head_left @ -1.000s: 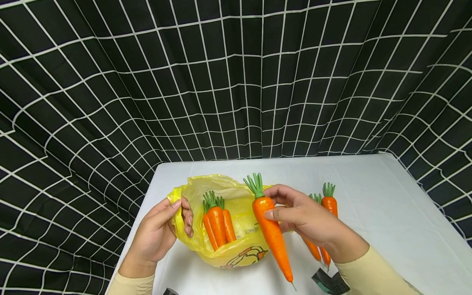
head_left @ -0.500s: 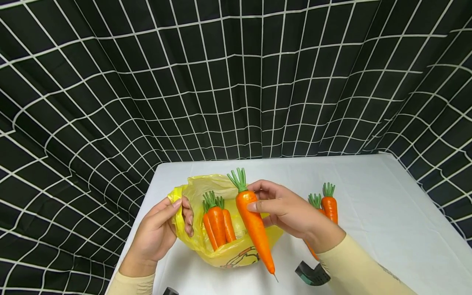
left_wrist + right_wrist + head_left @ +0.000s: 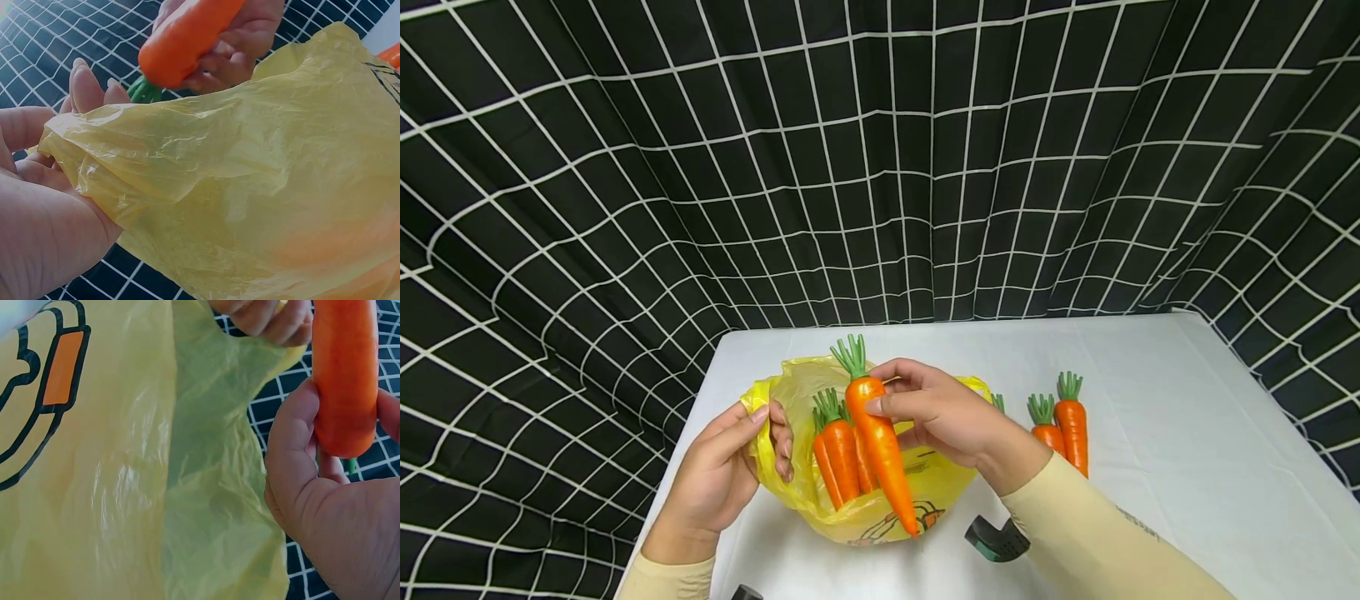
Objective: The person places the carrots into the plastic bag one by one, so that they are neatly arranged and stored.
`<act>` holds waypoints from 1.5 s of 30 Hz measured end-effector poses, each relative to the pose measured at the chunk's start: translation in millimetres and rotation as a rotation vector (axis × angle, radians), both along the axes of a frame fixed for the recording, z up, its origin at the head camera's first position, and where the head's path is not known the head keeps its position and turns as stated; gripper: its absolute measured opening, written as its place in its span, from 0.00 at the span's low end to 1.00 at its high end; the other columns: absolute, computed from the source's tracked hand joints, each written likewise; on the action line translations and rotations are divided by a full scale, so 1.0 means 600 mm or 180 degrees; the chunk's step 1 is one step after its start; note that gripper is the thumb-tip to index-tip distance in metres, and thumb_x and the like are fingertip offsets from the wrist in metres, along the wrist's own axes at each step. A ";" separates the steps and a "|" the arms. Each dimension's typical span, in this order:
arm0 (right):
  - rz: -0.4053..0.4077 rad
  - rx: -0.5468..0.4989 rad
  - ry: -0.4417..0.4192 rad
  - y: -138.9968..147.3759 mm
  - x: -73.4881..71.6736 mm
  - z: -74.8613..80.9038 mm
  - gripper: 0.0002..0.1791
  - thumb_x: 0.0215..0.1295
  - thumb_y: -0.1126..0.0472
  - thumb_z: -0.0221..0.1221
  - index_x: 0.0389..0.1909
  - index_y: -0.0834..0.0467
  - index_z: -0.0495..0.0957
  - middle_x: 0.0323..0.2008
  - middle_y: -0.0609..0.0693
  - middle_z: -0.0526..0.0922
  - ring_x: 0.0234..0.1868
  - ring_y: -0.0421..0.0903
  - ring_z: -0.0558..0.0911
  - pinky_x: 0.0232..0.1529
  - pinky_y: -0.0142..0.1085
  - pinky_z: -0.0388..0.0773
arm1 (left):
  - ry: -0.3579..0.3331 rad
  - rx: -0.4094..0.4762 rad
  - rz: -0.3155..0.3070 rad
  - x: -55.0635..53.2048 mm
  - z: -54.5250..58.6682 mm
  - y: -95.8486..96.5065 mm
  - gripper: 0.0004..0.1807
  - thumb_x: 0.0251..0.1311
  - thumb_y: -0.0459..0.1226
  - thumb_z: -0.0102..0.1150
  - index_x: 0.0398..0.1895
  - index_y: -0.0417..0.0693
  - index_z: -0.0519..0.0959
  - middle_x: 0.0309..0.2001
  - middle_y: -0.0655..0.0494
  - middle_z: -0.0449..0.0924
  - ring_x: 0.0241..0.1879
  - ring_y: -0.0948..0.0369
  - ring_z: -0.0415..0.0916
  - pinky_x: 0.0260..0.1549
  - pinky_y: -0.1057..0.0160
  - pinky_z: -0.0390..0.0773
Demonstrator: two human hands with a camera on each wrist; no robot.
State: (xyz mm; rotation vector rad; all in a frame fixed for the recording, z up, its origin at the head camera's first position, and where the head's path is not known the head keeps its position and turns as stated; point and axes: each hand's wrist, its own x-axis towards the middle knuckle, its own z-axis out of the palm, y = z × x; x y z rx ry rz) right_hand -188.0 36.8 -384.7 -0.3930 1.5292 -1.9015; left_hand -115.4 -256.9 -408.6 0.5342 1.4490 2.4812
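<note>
My left hand (image 3: 722,458) grips the yellow plastic bag (image 3: 823,521) by its left rim, holding the mouth spread. Several orange carrots (image 3: 841,454) with green tops stand inside, partly hidden behind the front wall. Over the bag's opening, my right hand (image 3: 951,421) pinches another carrot (image 3: 883,442) near its thick end, green top up and tip slanting down in front of the bag. In the left wrist view this carrot (image 3: 181,47) appears beyond the bag's edge. The right wrist view shows thumb and fingers on either side of the carrot (image 3: 345,381).
More carrots (image 3: 1072,429) lie on the white table (image 3: 1172,433) right of the bag, partly behind my right forearm. One green top (image 3: 997,402) peeks out by the bag's right edge. A black wrist-worn device (image 3: 997,540) hangs below the right sleeve. A gridded black curtain (image 3: 880,167) surrounds the table.
My right hand has carried the carrot leftward and slightly up, from the bag's right side to over its opening. My left hand has stayed in place on the rim.
</note>
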 end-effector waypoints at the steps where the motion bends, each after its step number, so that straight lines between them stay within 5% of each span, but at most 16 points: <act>1: 0.0003 0.0004 -0.0014 -0.005 -0.001 0.000 0.25 0.73 0.61 0.67 0.65 0.65 0.70 0.56 0.63 0.81 0.52 0.58 0.84 0.54 0.57 0.87 | -0.0005 -0.0003 0.0001 0.000 0.000 0.000 0.17 0.88 0.31 0.33 0.53 0.42 0.77 0.41 0.51 0.80 0.39 0.59 0.80 0.38 0.64 0.85; 26: -0.0068 0.0231 0.0005 -0.025 -0.063 -0.032 0.27 0.72 0.59 0.67 0.66 0.64 0.70 0.57 0.63 0.82 0.50 0.57 0.85 0.53 0.54 0.88 | -0.0008 0.0028 -0.0030 0.000 -0.003 -0.005 0.18 0.89 0.31 0.33 0.52 0.41 0.78 0.39 0.50 0.80 0.36 0.59 0.80 0.38 0.64 0.85; 45: -0.0729 0.0462 0.0397 -0.041 -0.075 -0.033 0.27 0.71 0.66 0.69 0.67 0.62 0.72 0.58 0.63 0.78 0.55 0.59 0.84 0.56 0.50 0.87 | -0.0030 -0.0028 0.0001 0.005 -0.002 -0.001 0.18 0.88 0.31 0.33 0.51 0.42 0.78 0.38 0.50 0.81 0.34 0.58 0.80 0.37 0.64 0.85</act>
